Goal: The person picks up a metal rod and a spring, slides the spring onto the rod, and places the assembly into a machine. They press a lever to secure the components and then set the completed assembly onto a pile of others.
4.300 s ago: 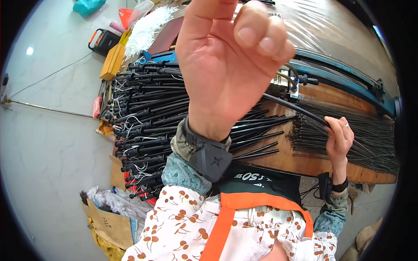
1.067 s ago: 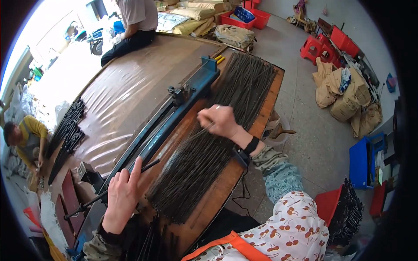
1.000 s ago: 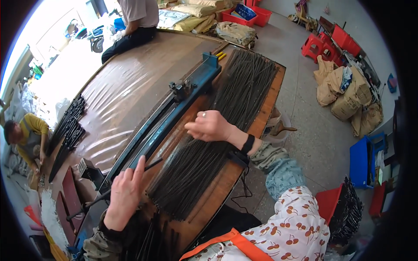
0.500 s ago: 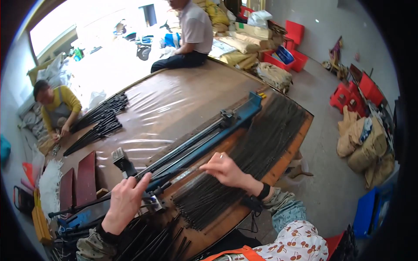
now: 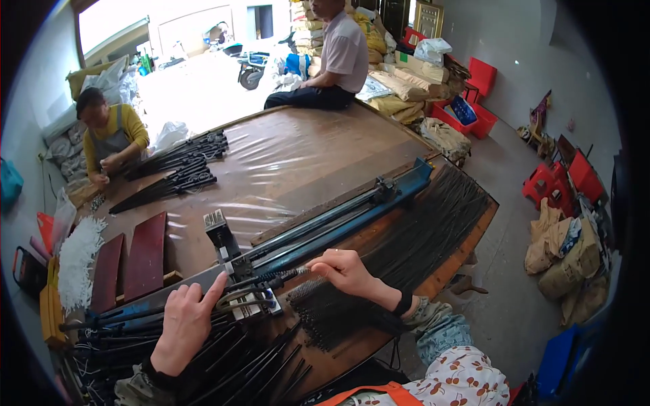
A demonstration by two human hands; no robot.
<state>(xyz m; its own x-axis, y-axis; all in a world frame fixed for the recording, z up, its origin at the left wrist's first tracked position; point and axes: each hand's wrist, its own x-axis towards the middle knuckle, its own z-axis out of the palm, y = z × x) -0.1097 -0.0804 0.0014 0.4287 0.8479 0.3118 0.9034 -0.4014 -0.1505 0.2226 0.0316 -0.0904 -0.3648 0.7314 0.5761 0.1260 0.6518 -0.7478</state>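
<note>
My left hand [image 5: 183,325] is at the near end of a blue bench fixture [image 5: 345,233]. Its index finger stretches to the clamp block [image 5: 238,268], while the other fingers curl over a long black rod [image 5: 115,316]; the thumb is hidden. From the block, a dark coiled piece [image 5: 274,277] runs rightward to a pale metallic tip. My right hand [image 5: 345,272] pinches that tip between thumb and fingers. Beneath the right hand lies a dense layer of thin black rods [image 5: 399,237]. Thicker black rods [image 5: 264,358] lie loosely below the left hand.
Two dark red boards [image 5: 145,257] and a white heap [image 5: 80,260] are on the left. Bundled black rods with handles [image 5: 179,169] lie near a person in yellow [image 5: 112,132]. Another person [image 5: 338,57] sits on the table's [image 5: 325,135] far edge. Red stools [image 5: 552,186] stand to the right.
The view has shifted, showing more of the far side. My left index finger has come to the clamp block. The coiled piece now shows clearly between the block and my pinching right hand.
</note>
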